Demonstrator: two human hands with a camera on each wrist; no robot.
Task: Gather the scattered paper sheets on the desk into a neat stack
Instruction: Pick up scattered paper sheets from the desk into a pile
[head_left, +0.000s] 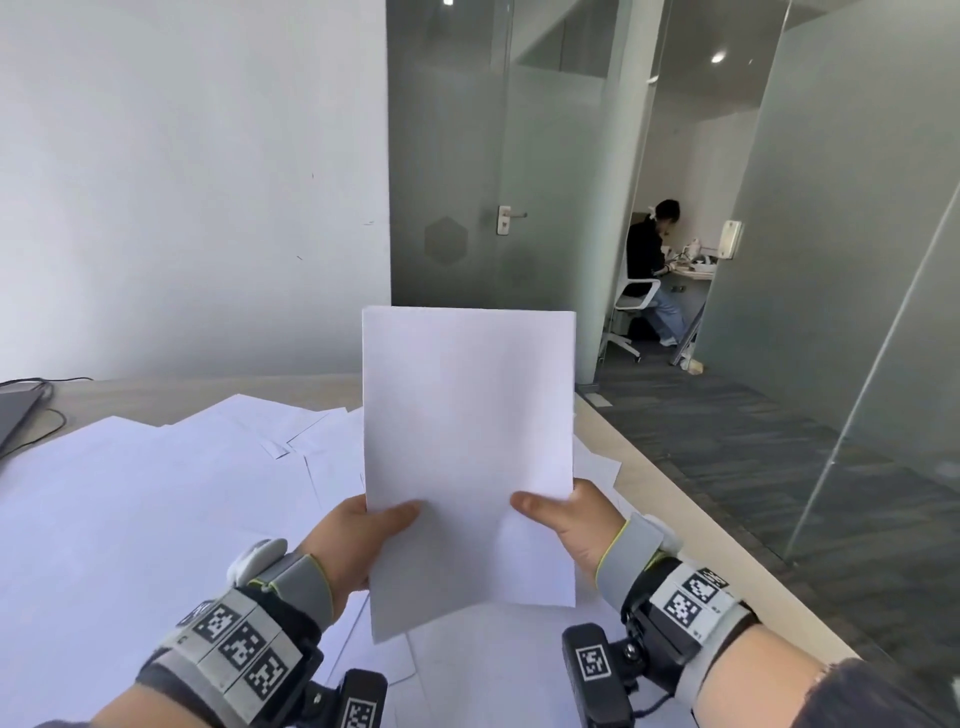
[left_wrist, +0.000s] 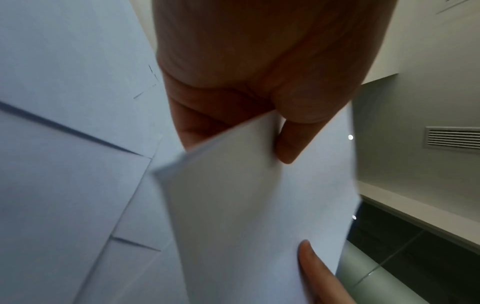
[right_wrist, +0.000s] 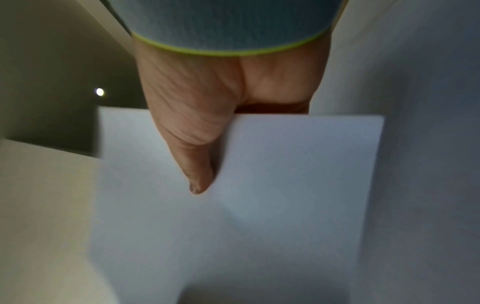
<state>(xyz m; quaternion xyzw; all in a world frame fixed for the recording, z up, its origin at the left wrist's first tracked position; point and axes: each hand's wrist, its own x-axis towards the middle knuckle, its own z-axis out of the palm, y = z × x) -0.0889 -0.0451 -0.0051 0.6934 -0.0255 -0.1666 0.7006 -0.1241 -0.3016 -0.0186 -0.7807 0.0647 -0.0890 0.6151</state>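
A stack of white paper sheets (head_left: 467, 441) is held upright above the desk. My left hand (head_left: 363, 535) pinches its lower left edge, thumb on the front, fingers hidden behind. My right hand (head_left: 561, 519) pinches the lower right edge the same way. The left wrist view shows the stack (left_wrist: 246, 216) under my left hand (left_wrist: 259, 102), and the right wrist view shows my right hand (right_wrist: 197, 133) with its thumb pressed on the sheets (right_wrist: 259, 205). Several more white sheets (head_left: 156, 493) lie scattered and overlapping across the desk (head_left: 675, 499).
A laptop (head_left: 15, 415) with cables sits at the desk's far left. The desk's right edge runs diagonally beside a dark carpeted floor (head_left: 779, 457). Frosted glass partitions (head_left: 857, 260) and a glass door (head_left: 452, 208) stand beyond. A person (head_left: 649, 260) sits at a far desk.
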